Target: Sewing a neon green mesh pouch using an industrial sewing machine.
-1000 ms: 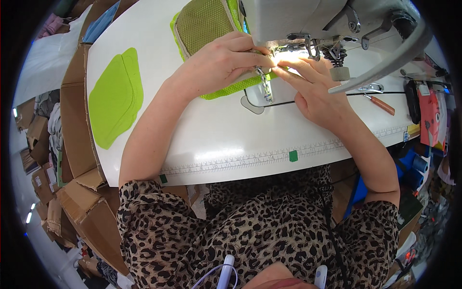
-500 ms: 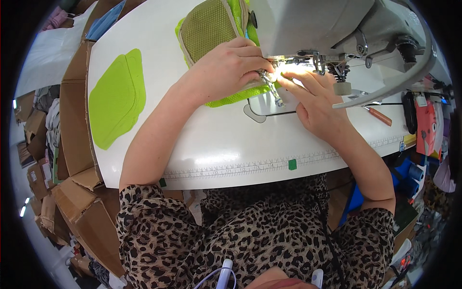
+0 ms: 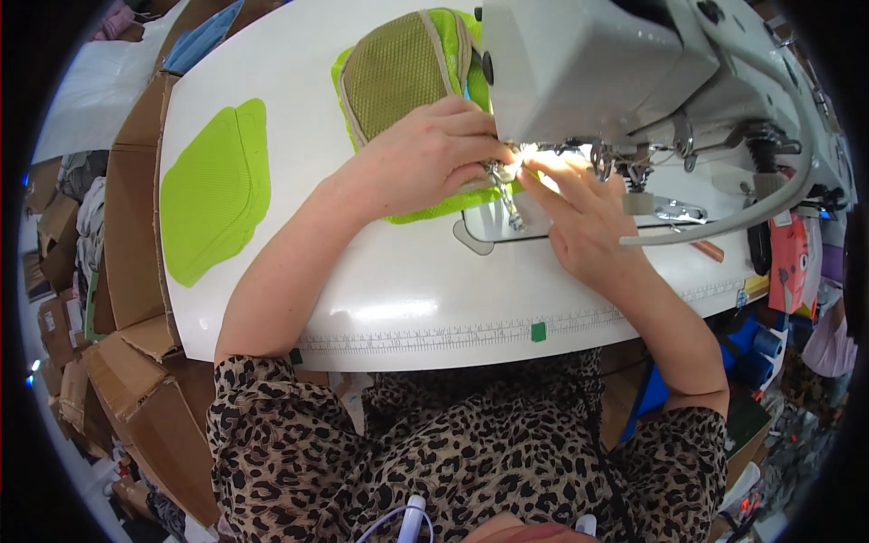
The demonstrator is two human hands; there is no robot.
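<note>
A lime-green fabric piece with an olive mesh panel and beige edging lies partly under the head of a sewing machine. My left hand rests over its near part, fingers bent and closed on the fabric beside the presser foot. From the other side, my right hand reaches in with fingers stretched out and apart, their tips at the lit needle area. Glare there blurs the fingertips and the needle. A shiny metal attachment sticks out toward me between the hands.
Stacked lime-green cut pieces lie on the white table at left. A printed ruler strip follows its front edge. Cardboard boxes stand beyond the left edge. A brown-handled tool lies right of the machine.
The whole view has shifted a little, with machine and hands sitting lower in it. Both hands stay at the needle area, and their grip looks much the same.
</note>
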